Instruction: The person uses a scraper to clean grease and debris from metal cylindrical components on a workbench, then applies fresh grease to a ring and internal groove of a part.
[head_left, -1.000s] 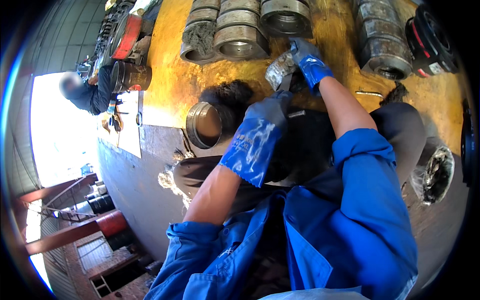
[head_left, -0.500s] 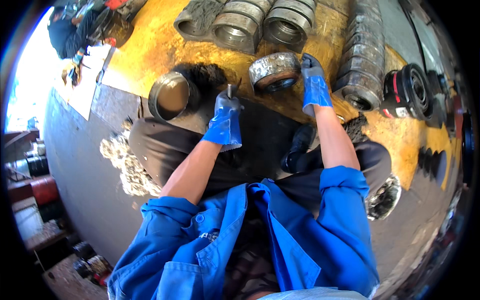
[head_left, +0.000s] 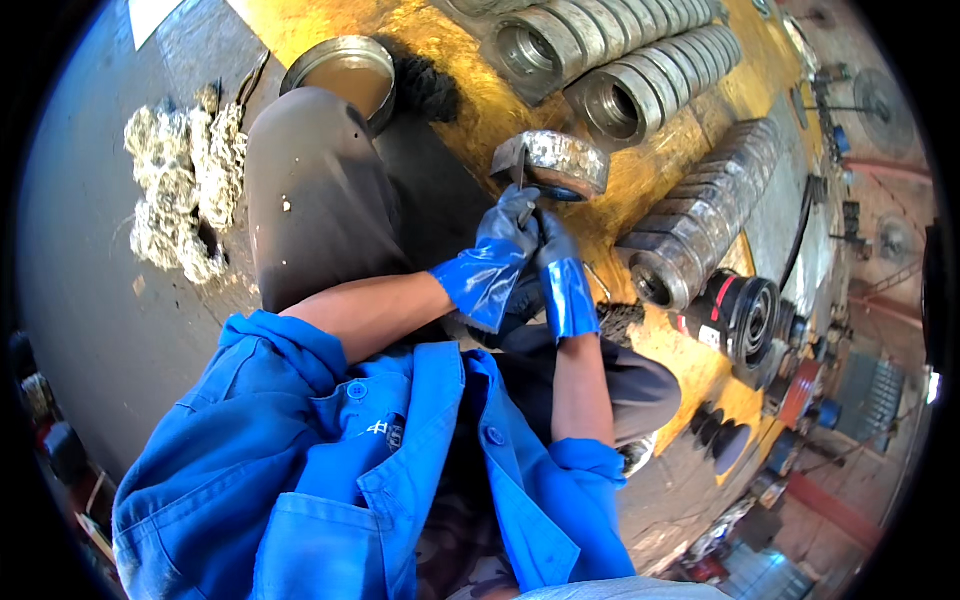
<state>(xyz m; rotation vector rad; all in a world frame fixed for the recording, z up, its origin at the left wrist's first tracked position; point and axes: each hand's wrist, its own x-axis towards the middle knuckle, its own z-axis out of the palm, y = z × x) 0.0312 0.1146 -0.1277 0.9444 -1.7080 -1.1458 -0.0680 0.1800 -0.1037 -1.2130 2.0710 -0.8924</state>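
My left hand [head_left: 508, 225], in a blue and dark grey rubber glove, is closed round a scraper [head_left: 519, 168] with a flat dark blade. The blade stands at the left side of a short, worn metal ring [head_left: 568, 160] lying tilted on the yellow floor. My right hand [head_left: 556, 240], gloved alike, is closed right beside the left one, its fingers at the scraper's handle; the gloves partly hide this grip. Left of the ring, a round pan [head_left: 290, 80] holds brown liquid, with a dark shaggy clump [head_left: 428, 88] against it.
Rows of thick metal rings [head_left: 650, 85] lie beyond the worn ring, and another row [head_left: 700, 220] to its right. A black drum-like part [head_left: 740, 315] with a red stripe is nearer on the right. Pale cotton waste [head_left: 180, 190] lies left of my knee.
My left hand has brought the scraper rightward to the ring. My right hand has left the ring's right side and come beside the left. The view has swung right.
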